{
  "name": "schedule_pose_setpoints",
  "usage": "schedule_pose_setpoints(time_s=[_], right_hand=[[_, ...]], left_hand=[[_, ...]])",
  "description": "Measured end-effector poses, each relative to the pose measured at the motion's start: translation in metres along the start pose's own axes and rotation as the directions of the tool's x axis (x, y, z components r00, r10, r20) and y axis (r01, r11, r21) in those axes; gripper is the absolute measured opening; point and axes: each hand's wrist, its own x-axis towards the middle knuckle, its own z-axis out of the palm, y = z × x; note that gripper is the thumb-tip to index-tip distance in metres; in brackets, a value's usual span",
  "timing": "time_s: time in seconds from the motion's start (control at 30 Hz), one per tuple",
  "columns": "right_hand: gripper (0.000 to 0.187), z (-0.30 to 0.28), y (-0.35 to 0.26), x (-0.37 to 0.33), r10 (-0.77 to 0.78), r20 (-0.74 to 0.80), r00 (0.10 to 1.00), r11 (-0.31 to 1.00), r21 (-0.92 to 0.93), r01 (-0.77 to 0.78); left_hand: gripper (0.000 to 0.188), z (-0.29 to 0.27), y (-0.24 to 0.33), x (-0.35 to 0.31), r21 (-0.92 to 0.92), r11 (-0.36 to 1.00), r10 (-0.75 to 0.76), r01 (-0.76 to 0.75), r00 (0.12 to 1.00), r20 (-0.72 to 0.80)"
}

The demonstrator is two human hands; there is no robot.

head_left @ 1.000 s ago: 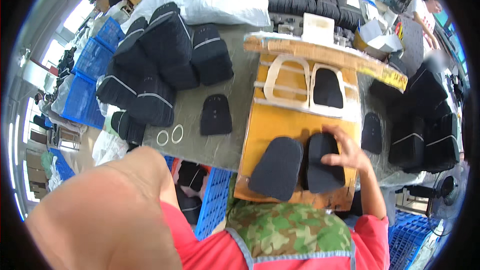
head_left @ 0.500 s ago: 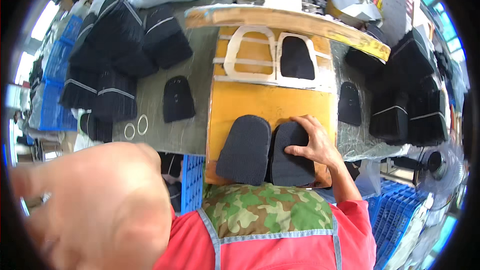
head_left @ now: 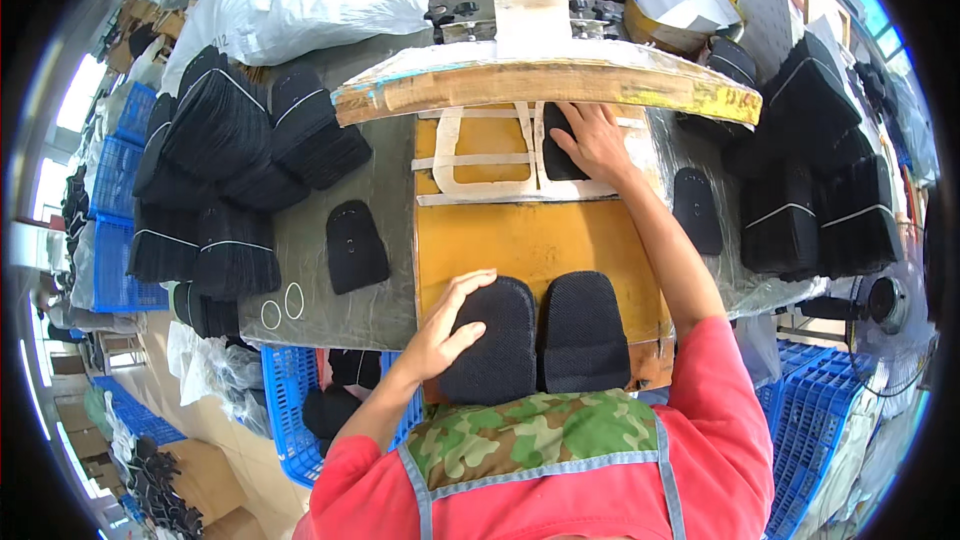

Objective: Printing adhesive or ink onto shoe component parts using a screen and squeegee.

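Camouflage apron (head_left: pixel 540 435) over red shirt (head_left: pixel 722 405)

Yellow board (head_left: pixel 540 235) passable midway; black pads (head_left: pixel 585 325) (two) obstruct nearside.

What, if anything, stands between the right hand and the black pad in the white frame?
Nothing visible: the right hand lies over the black pad, apparently touching it. The wooden board hides the white frame's far edge from view, but does not come between them.

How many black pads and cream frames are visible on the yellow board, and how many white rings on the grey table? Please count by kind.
Black pads: 3, one partly under the right hand
Cream frames: 2
White rings: 2
Total: 7
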Motion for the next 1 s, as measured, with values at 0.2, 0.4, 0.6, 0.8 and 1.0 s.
schedule_pose_setpoints(time_s=[0.2, 0.4, 0.6, 0.8, 1.0], right_hand=[[0.053, -0.01, -0.019, 0.007, 0.056, 0.116, 0.992, 0.997, 0.055, -0.063], [0.074, -0.006, -0.015, -0.007, 0.058, 0.13, 0.99, 0.998, -0.009, -0.057], [0.085, -0.002, -0.01, -0.013, 0.04, 0.077, 0.996, 0.999, 0.023, -0.042], [0.091, 0.007, -0.004, -0.015, 0.0, 0.02, 1.0, 0.998, -0.06, 0.001], [0.099, 0.006, -0.005, -0.008, 0.004, 0.02, 1.0, 0.999, -0.032, -0.004]], left_hand=[[0.052, 0.0, 0.011, -0.012, 0.32, 0.947, 0.081, -0.018, 0.98, -0.184], [0.058, 0.003, 0.014, -0.01, 0.725, 0.665, 0.383, -0.181, 0.916, -0.122], [0.055, 0.008, 0.013, -0.01, 0.668, 0.73, 0.309, -0.144, 0.941, -0.134], [0.053, 0.012, 0.009, -0.011, 0.77, 0.615, 0.426, -0.171, 0.893, -0.143], [0.054, 0.007, 0.02, -0.005, 0.783, 0.614, 0.316, -0.099, 0.94, -0.129]])
